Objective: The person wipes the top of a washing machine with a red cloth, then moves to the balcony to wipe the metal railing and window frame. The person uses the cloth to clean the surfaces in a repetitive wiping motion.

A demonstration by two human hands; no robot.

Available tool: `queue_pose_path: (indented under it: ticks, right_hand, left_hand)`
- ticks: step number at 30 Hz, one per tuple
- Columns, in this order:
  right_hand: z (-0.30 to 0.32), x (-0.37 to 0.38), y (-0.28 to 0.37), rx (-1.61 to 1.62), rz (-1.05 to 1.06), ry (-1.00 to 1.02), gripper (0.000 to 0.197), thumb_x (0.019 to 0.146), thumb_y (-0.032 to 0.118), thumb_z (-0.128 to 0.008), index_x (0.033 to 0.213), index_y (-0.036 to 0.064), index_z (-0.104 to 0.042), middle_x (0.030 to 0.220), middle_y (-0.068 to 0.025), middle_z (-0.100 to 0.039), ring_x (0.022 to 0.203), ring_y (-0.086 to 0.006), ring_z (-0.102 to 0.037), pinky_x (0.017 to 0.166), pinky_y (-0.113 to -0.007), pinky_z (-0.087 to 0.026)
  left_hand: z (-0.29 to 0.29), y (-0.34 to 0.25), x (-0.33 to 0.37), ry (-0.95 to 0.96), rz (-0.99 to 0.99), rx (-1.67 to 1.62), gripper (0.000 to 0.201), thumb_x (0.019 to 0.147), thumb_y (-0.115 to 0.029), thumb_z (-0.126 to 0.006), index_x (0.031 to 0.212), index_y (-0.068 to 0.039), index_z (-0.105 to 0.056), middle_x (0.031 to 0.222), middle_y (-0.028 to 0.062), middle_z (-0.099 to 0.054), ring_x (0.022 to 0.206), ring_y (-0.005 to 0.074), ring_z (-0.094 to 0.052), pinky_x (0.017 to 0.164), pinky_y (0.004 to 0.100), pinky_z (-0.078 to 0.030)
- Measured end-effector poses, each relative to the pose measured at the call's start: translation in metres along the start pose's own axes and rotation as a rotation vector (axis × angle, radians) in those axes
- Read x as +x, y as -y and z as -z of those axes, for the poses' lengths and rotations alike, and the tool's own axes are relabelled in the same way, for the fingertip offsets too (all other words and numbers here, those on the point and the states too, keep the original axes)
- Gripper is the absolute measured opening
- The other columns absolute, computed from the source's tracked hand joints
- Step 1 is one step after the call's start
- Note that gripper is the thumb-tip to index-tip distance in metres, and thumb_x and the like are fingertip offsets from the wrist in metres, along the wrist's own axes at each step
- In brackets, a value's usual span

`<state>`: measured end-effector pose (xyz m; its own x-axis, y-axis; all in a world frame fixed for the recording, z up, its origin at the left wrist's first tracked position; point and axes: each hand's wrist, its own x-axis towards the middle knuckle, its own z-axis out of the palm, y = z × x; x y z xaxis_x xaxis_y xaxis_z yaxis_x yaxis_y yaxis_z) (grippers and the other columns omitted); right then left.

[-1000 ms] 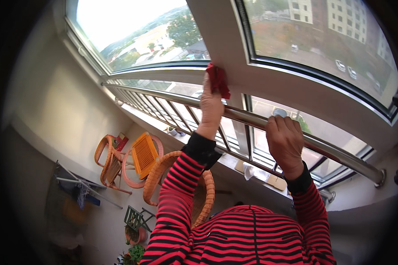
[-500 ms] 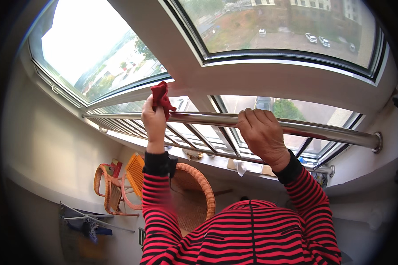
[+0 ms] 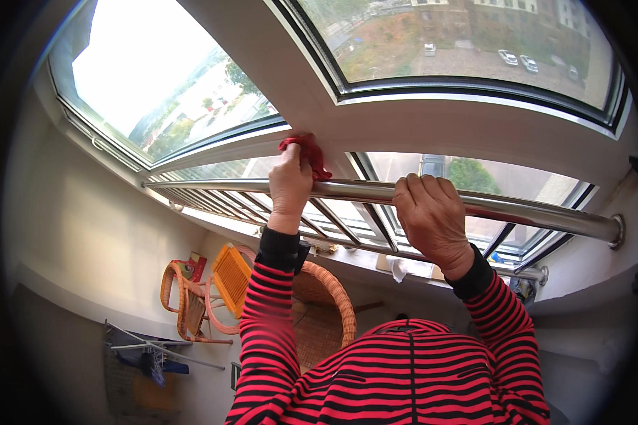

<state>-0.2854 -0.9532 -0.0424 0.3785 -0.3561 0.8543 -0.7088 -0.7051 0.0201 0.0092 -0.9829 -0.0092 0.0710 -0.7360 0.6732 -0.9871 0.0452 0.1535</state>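
My left hand [image 3: 290, 185] is closed on a red cloth [image 3: 310, 157], which it holds against the white window frame [image 3: 347, 126] just above the railing. Part of the cloth hangs down past my fingers toward the top rail. Farther right, my right hand [image 3: 431, 218] wraps over the shiny metal handrail [image 3: 532, 211], knuckles upward. The handrail runs across in front of the windows and ends in a round wall mount at the right. My palm hides the rail under the right hand, and my left hand partly covers the cloth.
Below the railing stand a wicker chair [image 3: 337, 294], another chair with orange slats [image 3: 232, 280] and a folding rack [image 3: 156, 347]. A white cloth or paper [image 3: 398, 269] lies on the low ledge. Large panes [image 3: 461, 42] show cars and buildings outside.
My left hand has moved to the right with the red cloth, from above the rail onto the window frame. My right hand keeps its hold on the handrail. The view has shifted slightly.
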Motion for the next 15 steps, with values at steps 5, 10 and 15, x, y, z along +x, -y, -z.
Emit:
queue_pose_path:
  ticks: [5,10,15]
  right_hand:
    - [-0.002,0.002,0.005,0.017,-0.028,-0.009,0.019,0.084,0.012,-0.068,0.1,0.0024,-0.069,0.09,-0.0088,-0.067,0.084,-0.024,-0.063,0.08,-0.037,-0.048]
    - [-0.002,0.001,0.005,0.011,-0.014,-0.001,0.019,0.084,0.012,-0.068,0.1,0.002,-0.068,0.087,-0.0085,-0.066,0.082,-0.0242,-0.062,0.078,-0.037,-0.048]
    - [0.0,-0.002,0.0,0.014,0.012,0.026,0.02,0.089,0.01,-0.071,0.106,-0.0006,-0.068,0.097,-0.0134,-0.072,0.088,-0.0278,-0.068,0.081,-0.041,-0.052]
  left_hand:
    - [0.005,-0.007,-0.001,0.193,-0.137,0.106,0.013,0.096,-0.01,-0.062,0.107,-0.007,-0.066,0.101,0.0206,-0.071,0.091,0.0456,-0.068,0.079,0.0513,-0.056]
    - [0.008,-0.005,0.007,0.359,-0.292,0.008,0.015,0.095,-0.007,-0.061,0.108,-0.011,-0.067,0.104,0.0183,-0.072,0.092,0.0431,-0.071,0.079,0.0511,-0.056]
    - [0.005,0.001,-0.004,0.207,-0.304,-0.334,0.026,0.096,0.001,-0.061,0.12,-0.007,-0.069,0.112,0.0179,-0.073,0.1,0.0413,-0.071,0.083,0.0443,-0.058]
